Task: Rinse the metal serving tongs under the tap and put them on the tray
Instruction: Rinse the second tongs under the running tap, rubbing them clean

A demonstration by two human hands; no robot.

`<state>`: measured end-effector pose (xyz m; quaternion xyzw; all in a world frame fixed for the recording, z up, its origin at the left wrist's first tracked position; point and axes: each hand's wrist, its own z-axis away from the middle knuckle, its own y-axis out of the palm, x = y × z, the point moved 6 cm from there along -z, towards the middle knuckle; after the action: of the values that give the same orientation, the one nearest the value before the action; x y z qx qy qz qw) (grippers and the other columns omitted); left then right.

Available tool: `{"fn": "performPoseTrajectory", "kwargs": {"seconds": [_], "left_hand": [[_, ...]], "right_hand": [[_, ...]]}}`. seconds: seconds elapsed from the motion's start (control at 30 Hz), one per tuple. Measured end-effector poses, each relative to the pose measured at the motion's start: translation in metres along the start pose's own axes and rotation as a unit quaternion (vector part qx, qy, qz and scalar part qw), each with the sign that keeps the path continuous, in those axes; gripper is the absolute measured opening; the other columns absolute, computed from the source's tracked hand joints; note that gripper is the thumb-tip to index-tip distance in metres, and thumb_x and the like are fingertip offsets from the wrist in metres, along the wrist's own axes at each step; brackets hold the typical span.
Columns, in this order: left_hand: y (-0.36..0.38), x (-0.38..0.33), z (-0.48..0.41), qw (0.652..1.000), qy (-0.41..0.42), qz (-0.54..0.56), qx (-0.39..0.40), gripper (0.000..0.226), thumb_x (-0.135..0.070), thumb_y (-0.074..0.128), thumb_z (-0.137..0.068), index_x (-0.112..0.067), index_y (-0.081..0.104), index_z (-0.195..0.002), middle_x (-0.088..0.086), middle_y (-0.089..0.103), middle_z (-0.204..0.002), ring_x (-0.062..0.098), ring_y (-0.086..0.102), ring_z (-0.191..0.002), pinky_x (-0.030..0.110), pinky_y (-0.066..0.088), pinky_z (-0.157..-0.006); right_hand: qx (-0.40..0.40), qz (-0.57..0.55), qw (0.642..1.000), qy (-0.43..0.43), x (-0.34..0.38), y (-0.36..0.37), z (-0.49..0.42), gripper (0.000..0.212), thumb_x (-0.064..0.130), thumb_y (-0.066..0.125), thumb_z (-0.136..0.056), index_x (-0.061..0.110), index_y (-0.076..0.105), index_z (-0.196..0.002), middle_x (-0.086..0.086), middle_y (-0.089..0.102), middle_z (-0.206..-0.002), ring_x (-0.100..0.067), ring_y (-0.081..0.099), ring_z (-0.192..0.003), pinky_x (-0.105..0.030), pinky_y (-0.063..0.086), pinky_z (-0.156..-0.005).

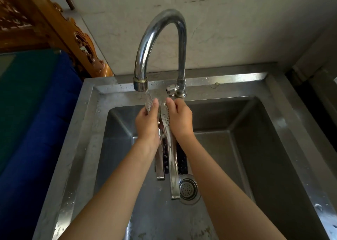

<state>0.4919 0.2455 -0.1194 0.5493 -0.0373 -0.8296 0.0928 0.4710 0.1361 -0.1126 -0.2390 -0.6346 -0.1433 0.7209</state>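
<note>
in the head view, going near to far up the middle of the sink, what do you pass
sink drain strainer → handle ends of the tongs → left hand and right hand side by side on the perforated tips → tap spout → wall

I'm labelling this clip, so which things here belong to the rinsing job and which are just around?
Job: tongs, tap, running water, sink, left hand, right hand.
Just around: drain strainer, blue cloth, carved wooden furniture.

Kitchen: steel sink (273,123), gooseneck tap (158,30)
</note>
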Motion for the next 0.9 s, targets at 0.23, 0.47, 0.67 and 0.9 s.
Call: {"fn": "performPoseTrajectory", "kwargs": {"seconds": [0.23,0.47,0.67,0.9], "left_hand": [[0.004,0.041,-0.005,0.993,-0.089,-0.022,0.080,0.029,-0.034,0.050,-0.093,-0.009,0.062,-0.088,0.000,0.065,-0.059,0.009,0.057,-0.045,0.022,0.045,-0.046],[0.007,0.047,-0.006,0.978,-0.109,0.049,0.172,0.014,-0.018,0.066,-0.081,-0.012,0.063,-0.092,-0.001,0.069,-0.070,0.006,0.059,-0.052,0.017,0.044,-0.043],[-0.003,0.052,-0.012,0.991,-0.116,-0.043,0.054,0.044,-0.053,0.050,-0.087,-0.013,0.067,-0.080,0.006,0.070,-0.071,0.018,0.065,-0.064,0.031,0.054,-0.065],[-0.023,0.043,-0.003,0.991,-0.089,0.063,0.073,0.027,-0.024,0.042,-0.098,-0.009,0.064,-0.105,0.004,0.073,-0.086,0.016,0.070,-0.081,0.031,0.056,-0.075]], "right_hand": [[-0.054,0.006,0.997,0.063,-0.045,-0.028,0.010,0.041,0.037,0.048,-0.094,0.013,0.046,-0.061,0.002,0.042,-0.054,-0.007,0.037,-0.048,-0.015,0.033,-0.044],[-0.020,-0.005,0.995,0.095,-0.064,-0.040,0.016,0.037,0.036,0.049,-0.094,0.013,0.046,-0.065,-0.002,0.043,-0.058,-0.014,0.039,-0.055,-0.031,0.037,-0.055],[-0.006,-0.010,0.998,0.058,-0.057,-0.021,0.016,0.032,0.031,0.044,-0.097,0.012,0.048,-0.071,0.003,0.042,-0.059,-0.009,0.038,-0.054,-0.016,0.034,-0.048],[0.033,0.017,0.999,-0.006,-0.023,0.025,0.004,0.024,0.021,0.038,-0.099,0.007,0.056,-0.093,0.006,0.054,-0.070,-0.001,0.048,-0.060,-0.013,0.040,-0.052]]}}
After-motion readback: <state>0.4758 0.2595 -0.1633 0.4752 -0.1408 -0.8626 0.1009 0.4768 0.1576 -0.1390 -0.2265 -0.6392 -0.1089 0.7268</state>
